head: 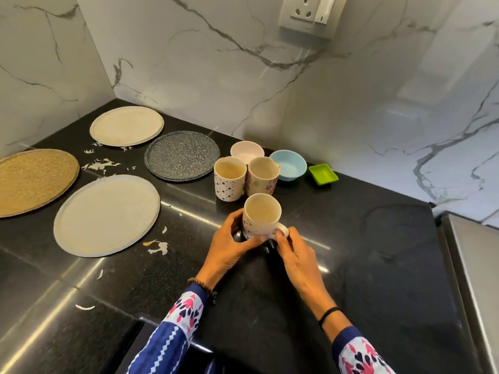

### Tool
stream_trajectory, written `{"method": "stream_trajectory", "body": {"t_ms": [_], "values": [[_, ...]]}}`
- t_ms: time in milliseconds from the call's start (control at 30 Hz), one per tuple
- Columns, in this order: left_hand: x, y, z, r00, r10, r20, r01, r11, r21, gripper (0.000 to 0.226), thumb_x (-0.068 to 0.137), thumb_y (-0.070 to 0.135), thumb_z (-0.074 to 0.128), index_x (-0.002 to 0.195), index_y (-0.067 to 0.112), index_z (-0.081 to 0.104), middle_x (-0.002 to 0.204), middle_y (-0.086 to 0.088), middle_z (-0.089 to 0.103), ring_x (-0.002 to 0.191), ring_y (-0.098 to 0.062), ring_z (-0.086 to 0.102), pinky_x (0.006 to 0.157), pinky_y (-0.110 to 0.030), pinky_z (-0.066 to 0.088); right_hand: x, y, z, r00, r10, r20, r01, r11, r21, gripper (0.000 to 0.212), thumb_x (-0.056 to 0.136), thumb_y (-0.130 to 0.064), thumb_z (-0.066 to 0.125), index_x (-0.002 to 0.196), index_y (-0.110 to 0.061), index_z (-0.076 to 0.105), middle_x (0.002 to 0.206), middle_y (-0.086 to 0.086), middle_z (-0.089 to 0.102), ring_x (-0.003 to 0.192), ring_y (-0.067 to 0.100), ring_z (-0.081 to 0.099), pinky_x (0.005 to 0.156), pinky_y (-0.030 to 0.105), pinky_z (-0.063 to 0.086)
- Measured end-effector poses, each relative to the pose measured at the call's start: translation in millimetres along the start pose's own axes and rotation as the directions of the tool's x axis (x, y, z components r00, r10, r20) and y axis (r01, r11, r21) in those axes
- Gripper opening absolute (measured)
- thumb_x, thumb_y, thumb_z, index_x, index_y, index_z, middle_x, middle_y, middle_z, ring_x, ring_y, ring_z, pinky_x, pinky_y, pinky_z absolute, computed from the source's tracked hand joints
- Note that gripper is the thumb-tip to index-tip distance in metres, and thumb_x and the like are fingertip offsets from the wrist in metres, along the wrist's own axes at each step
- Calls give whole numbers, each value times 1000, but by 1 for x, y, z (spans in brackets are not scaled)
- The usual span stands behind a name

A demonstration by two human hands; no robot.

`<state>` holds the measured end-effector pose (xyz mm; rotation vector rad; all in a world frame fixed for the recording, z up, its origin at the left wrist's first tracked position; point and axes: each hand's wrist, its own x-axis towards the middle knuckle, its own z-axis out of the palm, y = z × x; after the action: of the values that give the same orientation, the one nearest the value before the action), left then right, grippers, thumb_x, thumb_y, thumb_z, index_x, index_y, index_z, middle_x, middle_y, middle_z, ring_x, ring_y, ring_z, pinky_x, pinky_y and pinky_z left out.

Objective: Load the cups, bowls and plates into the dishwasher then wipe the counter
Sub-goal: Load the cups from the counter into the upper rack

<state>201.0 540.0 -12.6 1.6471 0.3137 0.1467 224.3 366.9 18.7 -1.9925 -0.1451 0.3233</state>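
A white patterned mug (260,215) stands on the black counter (378,238). My left hand (229,249) wraps round its left side, and my right hand (294,255) pinches its handle. Behind it stand two more patterned cups, one on the left (229,179) and one on the right (262,175). Further back sit a pink bowl (247,149), a blue bowl (288,164) and a small green square dish (323,174). To the left lie several plates: a cream one (127,125), a dark speckled one (182,155), a tan one (32,180) and a pale grey one (106,215).
White scraps (101,164) are scattered between the plates, with more near the grey plate (159,247). Marble walls close the counter at the back and left, with a socket (307,14) above. A steel surface (475,265) borders the counter's right edge.
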Motion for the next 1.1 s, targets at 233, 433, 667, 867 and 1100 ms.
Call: {"method": "stream_trajectory", "body": {"t_ms": [233,433,667,867,1100], "values": [[-23,28,19,973,124,192,-160,970,185,81,62,37,92,132,27,51,120,15,64,109,5,60,89,-12,48,-44,20,-24,996,85,9,-86,984,157,23,100,-40,54,92,-19,60,96,6,67,101,28,65,92,49,56],[-58,39,50,926,105,364,-204,948,245,79,61,40,92,128,29,52,117,17,65,107,0,62,90,-29,54,-112,31,-55,988,105,-113,-95,991,93,25,100,-47,51,92,-25,61,89,9,67,87,29,65,77,47,54],[-122,61,105,863,118,491,-282,919,275,76,56,49,91,120,34,53,111,19,65,101,-2,64,84,-30,55,-202,46,-97,955,135,-263,-108,988,113,16,100,-38,52,96,-26,62,77,-3,64,69,3,56,62,22,47],[-205,74,167,818,28,574,-173,964,200,77,55,39,94,119,32,52,108,18,66,100,-2,65,83,-23,55,-282,79,-140,923,202,-327,-70,925,374,30,89,-35,62,115,-20,58,100,-17,72,99,5,69,79,19,56],[-325,72,252,714,-149,684,58,986,155,71,58,26,91,117,27,53,101,13,66,92,-5,67,72,-21,56,-398,148,-194,877,381,-292,-121,764,634,71,62,-75,75,123,-42,60,119,-9,70,112,16,68,85,37,59]]}}
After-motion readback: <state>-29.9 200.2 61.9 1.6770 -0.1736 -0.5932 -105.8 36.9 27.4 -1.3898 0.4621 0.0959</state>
